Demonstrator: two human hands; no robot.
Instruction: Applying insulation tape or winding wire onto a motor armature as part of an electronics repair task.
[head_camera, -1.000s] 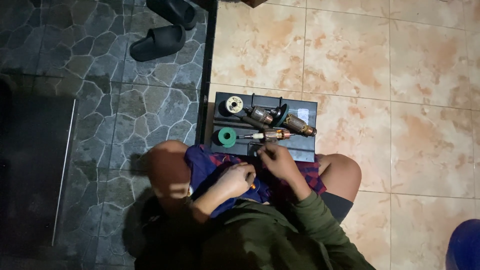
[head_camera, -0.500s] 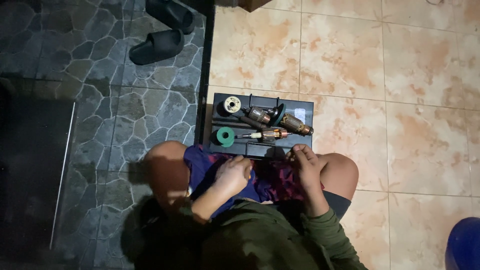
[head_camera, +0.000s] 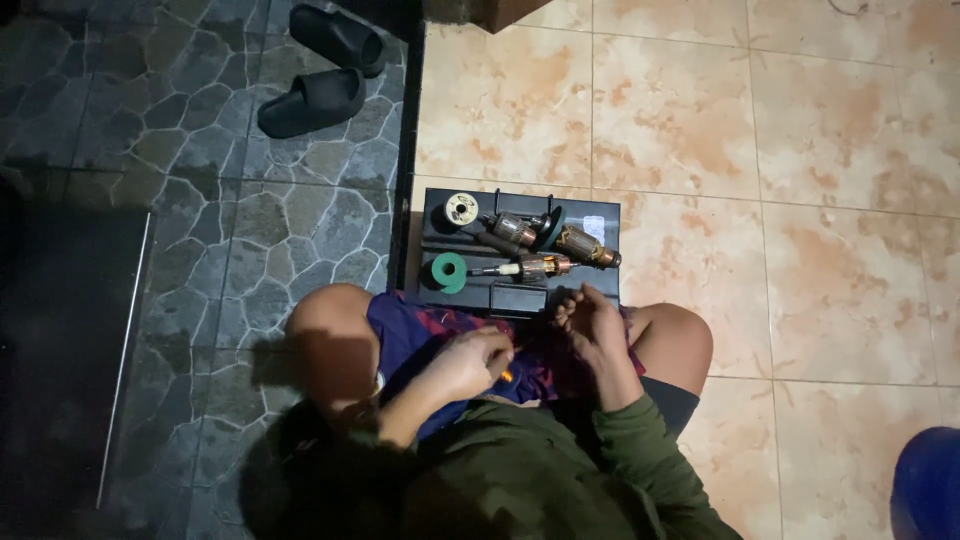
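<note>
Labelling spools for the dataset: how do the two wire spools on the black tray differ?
The green spool sits at the front left of the black tray, nearer the person's knees; the pale spool sits behind it at the far edge. The green spool looks larger and darker; the pale spool is smaller and cream-coloured. Both are round with a centre hole and lie flat.

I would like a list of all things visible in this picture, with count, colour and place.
black tray: one, black, on the floor before the knees
motor rotors: three, copper and grey, on the tray
green spool: one, green, tray's near left part
pale spool: one, cream, tray's far left corner
sandals: two, black, on the dark stone floor, upper left
blue container: one, blue, lower right corner
left hand: one, over the lap, pinching something small
right hand: one, at the tray's near edge
</note>
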